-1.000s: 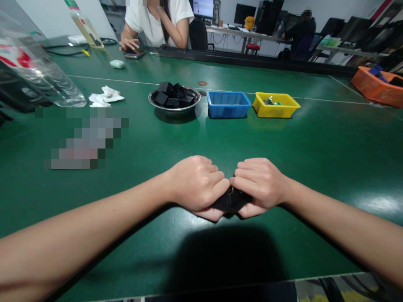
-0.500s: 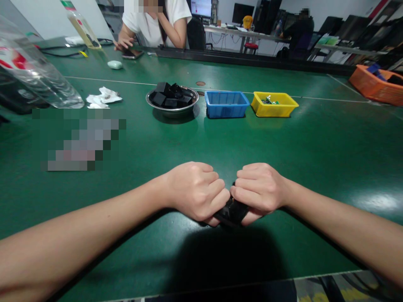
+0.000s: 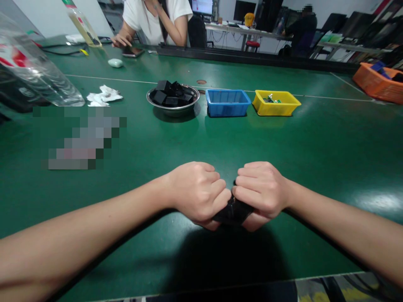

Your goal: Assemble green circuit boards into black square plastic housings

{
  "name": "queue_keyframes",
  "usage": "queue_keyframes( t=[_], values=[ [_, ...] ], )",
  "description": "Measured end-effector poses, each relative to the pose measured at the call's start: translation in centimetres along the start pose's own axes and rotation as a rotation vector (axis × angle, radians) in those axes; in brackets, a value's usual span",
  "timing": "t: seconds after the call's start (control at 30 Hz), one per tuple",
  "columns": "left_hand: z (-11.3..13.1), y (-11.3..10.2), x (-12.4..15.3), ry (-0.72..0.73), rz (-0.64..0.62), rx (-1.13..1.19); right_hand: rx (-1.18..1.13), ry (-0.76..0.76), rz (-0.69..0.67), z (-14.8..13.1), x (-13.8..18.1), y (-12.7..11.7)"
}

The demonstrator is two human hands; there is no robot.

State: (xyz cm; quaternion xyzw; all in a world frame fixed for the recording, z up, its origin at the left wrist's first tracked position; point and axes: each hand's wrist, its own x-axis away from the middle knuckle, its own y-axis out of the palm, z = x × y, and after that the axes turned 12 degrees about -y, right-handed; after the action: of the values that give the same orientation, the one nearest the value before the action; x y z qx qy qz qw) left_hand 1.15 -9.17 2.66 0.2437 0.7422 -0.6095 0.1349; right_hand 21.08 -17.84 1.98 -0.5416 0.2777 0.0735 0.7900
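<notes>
Both hands grip one small black plastic piece [image 3: 233,211] low over the green table, near its front edge. My left hand [image 3: 201,193] is closed round its left side, knuckles up. On the other side my right hand [image 3: 262,191] is closed in the same way. The fingers cover most of the piece, so its full shape cannot be made out. Beyond the hands stands a steel bowl [image 3: 173,111] heaped with black plastic boxes [image 3: 171,94]. To its right are a blue bin [image 3: 228,110] and a yellow bin [image 3: 277,110] with small green-and-white parts inside.
A large clear bottle [image 3: 40,67] leans in at the left, near crumpled tissue [image 3: 103,95]. An orange basket [image 3: 378,86] stands at the far right. Across the table sits a person in a white shirt [image 3: 176,21], one hand by a phone [image 3: 132,51].
Both hands still hold the black piece. It has tilted slightly, and a little more of it shows between the hands. The view has shifted a little.
</notes>
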Motion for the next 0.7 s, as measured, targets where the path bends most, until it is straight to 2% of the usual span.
queue_keyframes(
  t=[0.43,0.53,0.7],
  values=[
    [-0.3,0.0,0.0,-0.031,0.035,0.069,-0.029,0.029,0.045,0.0,0.0,0.1],
    [-0.8,0.3,0.1,-0.105,0.024,0.144,-0.111,0.123,0.065,0.2,0.4,0.3],
    [-2.3,0.8,0.6,-0.316,-0.091,0.310,-0.337,0.385,0.082,1.0,1.2,0.7]
  ],
)
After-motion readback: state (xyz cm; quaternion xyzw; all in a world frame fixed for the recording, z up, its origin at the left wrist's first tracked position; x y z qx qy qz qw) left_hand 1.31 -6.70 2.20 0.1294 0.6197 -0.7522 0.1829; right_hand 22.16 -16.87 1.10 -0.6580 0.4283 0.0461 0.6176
